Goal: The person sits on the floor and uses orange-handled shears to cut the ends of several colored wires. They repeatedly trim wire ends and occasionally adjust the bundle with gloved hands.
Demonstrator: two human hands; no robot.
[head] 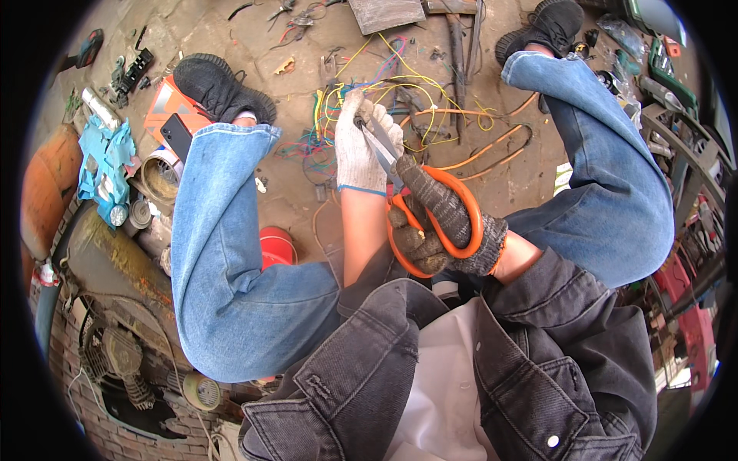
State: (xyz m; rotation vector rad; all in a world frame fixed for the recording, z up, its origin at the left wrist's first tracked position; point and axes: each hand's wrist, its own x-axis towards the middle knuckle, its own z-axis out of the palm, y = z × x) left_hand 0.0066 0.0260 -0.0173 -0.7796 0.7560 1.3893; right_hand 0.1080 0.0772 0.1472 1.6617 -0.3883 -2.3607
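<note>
My right hand (450, 222), in a grey-brown knit glove, grips the orange handles of a pair of scissors (470, 213). Their blades point up and left, slightly apart, across the palm side of my left hand (363, 144). That hand wears a white knit glove with a blue hem, its fingers curled. A small dark piece (360, 122) sits at its fingers beside the blade tips; what it is cannot be made out. Beyond the gloves, a tangle of thin yellow, blue, red and green wires (429, 95) lies on the ground.
A hammer (455, 63) and a metal plate (386, 14) lie ahead. Orange cable (490, 152) loops at the right. On the left are an orange box (158, 109) under my shoe, a smartphone (176, 137) and a red bucket (277, 246). Metal frames (686, 144) stand at the far right.
</note>
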